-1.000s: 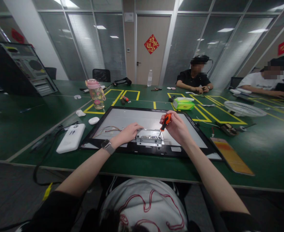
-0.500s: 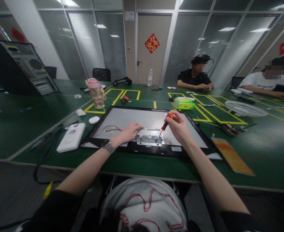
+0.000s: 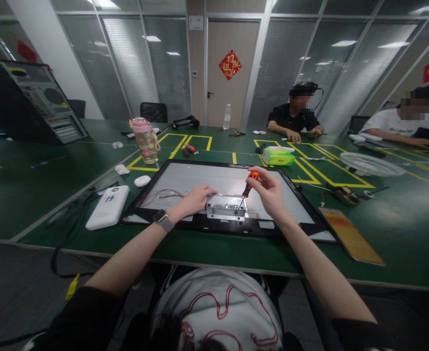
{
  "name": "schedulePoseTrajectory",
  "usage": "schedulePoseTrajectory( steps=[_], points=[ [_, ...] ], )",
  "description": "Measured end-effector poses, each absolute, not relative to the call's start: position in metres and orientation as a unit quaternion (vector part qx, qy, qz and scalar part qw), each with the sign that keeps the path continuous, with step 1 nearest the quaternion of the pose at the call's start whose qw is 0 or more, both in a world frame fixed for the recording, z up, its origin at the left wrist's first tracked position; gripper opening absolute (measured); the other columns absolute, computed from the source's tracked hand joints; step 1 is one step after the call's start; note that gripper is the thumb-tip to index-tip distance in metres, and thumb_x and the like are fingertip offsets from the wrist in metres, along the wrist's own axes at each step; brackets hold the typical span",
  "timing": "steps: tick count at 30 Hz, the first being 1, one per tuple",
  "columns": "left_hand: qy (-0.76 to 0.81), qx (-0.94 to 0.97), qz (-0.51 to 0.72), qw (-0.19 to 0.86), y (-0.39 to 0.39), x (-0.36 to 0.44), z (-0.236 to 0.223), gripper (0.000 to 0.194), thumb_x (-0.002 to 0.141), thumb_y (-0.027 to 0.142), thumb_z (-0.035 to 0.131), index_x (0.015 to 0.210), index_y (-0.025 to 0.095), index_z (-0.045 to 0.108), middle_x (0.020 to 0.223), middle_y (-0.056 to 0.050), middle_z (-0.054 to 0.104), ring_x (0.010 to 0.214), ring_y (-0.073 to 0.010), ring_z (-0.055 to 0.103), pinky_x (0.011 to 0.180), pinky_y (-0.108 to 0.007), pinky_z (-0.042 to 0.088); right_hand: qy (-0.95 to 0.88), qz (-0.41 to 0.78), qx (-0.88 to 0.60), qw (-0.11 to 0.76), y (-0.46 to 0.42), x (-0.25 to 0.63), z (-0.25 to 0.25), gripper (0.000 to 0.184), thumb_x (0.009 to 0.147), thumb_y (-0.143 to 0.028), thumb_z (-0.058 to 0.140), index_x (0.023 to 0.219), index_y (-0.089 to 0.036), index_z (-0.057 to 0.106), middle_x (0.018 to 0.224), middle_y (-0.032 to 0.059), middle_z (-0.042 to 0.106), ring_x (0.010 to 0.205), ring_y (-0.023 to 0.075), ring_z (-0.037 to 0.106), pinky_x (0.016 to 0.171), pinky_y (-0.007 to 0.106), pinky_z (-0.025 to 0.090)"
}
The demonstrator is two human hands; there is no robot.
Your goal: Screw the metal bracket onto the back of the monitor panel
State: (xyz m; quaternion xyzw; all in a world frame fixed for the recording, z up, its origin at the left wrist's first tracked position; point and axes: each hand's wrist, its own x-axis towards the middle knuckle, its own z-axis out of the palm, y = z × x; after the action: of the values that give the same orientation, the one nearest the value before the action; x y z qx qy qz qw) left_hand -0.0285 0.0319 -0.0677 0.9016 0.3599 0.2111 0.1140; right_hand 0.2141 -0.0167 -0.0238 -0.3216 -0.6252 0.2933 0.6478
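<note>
Green desk (image 3: 382,234) with yellow tape lines, monitor panel (image 3: 185,178) lying flat. Right hand (image 3: 271,195) fingers closed on orange screwdriver (image 3: 250,183) — shaft tilts down-left, tip on metal bracket (image 3: 224,207). Left hand (image 3: 194,199) rests loosely on the bracket's left end, nothing gripped. No readable labels.

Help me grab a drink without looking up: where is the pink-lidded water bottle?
In the head view the water bottle stands on the green table, far left of the screen panel, beyond the white mouse.
</note>
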Motion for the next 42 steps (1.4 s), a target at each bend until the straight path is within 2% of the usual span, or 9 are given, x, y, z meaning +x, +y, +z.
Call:
schedulePoseTrajectory(
  steps=[3,9,17,25,31,36,42],
  points=[
    [0.362,0.903,0.205,0.109,0.0312,-0.0282,-0.0666,0.041,0.087,0.006,0.036,0.119,0.015,0.058,0.104,-0.010,0.057,0.097,-0.0192,0.057,0.091,-0.034,0.046,-0.625,0.253,-0.338,0.657,-0.0172,0.2142,-0.0227,0.017,0.078,-0.032,0.070,0.093,-0.026,0.067,0.085,0.0000,0.057,0.077,0.0148,0.056,0.074,0.030,0.049],
    [0.353,0.906,0.206,0.110,0.0321,-0.0291,-0.0676,0.041,0.087,0.007,0.035,0.120,0.014,0.058,0.104,-0.010,0.057,0.097,-0.0194,0.056,0.091,-0.035,0.046,-0.627,0.246,-0.353,0.650,-0.0198,0.2142,-0.0208,0.016,0.084,-0.036,0.063,0.095,-0.025,0.066,0.084,0.0008,0.057,0.076,0.0152,0.055,0.074,0.031,0.049],
    [0.358,0.902,0.211,0.115,0.0323,-0.0292,-0.0670,0.041,0.087,0.007,0.036,0.120,0.017,0.058,0.105,-0.009,0.057,0.097,-0.0186,0.057,0.091,-0.033,0.046,-0.598,0.380,-0.287,0.644,-0.0171,0.2150,-0.0240,0.025,0.087,-0.043,0.059,0.105,-0.027,0.064,0.095,0.0029,0.064,0.084,0.0174,0.062,0.082,0.036,0.052],
    [0.357,0.902,0.210,0.120,0.0317,-0.0285,-0.0673,0.041,0.087,0.006,0.036,0.119,0.015,0.059,0.104,-0.010,0.057,0.097,-0.0194,0.057,0.091,-0.035,0.046,-0.517,0.497,-0.237,0.655,-0.0160,0.2159,-0.0204,0.014,0.074,-0.037,0.075,0.082,-0.028,0.067,0.087,-0.0025,0.061,0.078,0.0125,0.058,0.085,0.033,0.050],
    [0.359,0.901,0.211,0.120,0.0333,-0.0290,-0.0693,0.041,0.087,0.007,0.036,0.121,0.016,0.058,0.106,-0.009,0.057,0.098,-0.0189,0.057,0.093,-0.034,0.045,-0.513,0.512,-0.258,0.639,-0.0149,0.2177,-0.0199,0.020,0.080,-0.043,0.067,0.093,-0.029,0.063,0.084,-0.0007,0.063,0.076,0.0157,0.060,0.080,0.036,0.050],
    [0.361,0.900,0.209,0.125,0.0333,-0.0294,-0.0697,0.042,0.086,0.006,0.036,0.121,0.017,0.058,0.105,-0.008,0.057,0.098,-0.0191,0.056,0.092,-0.035,0.046,-0.517,0.517,-0.247,0.636,-0.0161,0.2151,-0.0172,0.020,0.081,-0.043,0.064,0.093,-0.027,0.062,0.084,0.0005,0.063,0.076,0.0160,0.059,0.080,0.035,0.050],
    [0.357,0.902,0.213,0.118,0.0330,-0.0298,-0.0699,0.043,0.086,0.006,0.036,0.121,0.018,0.058,0.105,-0.007,0.056,0.098,-0.0184,0.056,0.093,-0.034,0.046,-0.539,0.469,-0.283,0.640,-0.0161,0.2157,-0.0187,0.028,0.079,-0.044,0.066,0.102,-0.028,0.063,0.096,0.0030,0.065,0.086,0.0187,0.061,0.083,0.037,0.050]
  ],
)
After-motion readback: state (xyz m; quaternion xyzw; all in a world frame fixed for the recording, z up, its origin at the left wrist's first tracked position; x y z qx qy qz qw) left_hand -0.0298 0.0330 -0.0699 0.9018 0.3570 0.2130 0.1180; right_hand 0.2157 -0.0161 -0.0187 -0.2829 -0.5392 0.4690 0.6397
